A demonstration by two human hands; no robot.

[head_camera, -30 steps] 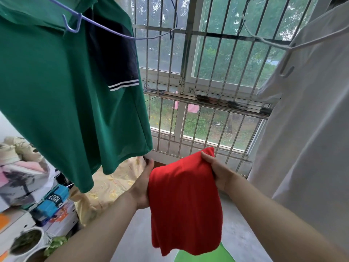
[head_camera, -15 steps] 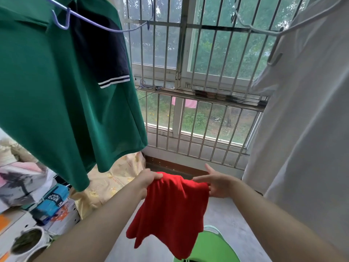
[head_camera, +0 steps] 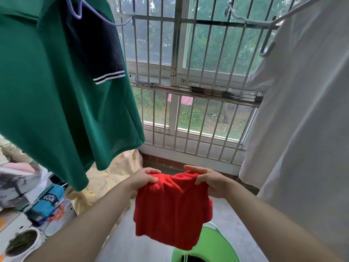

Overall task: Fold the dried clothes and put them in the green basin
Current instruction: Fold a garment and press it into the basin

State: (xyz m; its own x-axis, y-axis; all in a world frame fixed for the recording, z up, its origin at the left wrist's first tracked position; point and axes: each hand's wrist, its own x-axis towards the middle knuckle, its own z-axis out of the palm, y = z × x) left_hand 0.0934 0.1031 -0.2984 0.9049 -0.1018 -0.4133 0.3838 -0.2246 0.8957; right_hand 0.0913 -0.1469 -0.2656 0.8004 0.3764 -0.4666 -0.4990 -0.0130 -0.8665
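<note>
Ahead of us stands a barred window, a pink cloth hanging beyond it. At our left we see a yellow patterned cloth, a blue box and a white pot.

The red garment is a plain, bright red all over. The basin is light green, and the dark item in it has thin white stripes. The hanging shirt is deep green. The sleeve beside it is navy with two white stripes at its hem, on a pale lilac hanger. The white garment is plain. The draped cloth is pale yellow with a gold pattern. The box is blue with white lettering.
</note>
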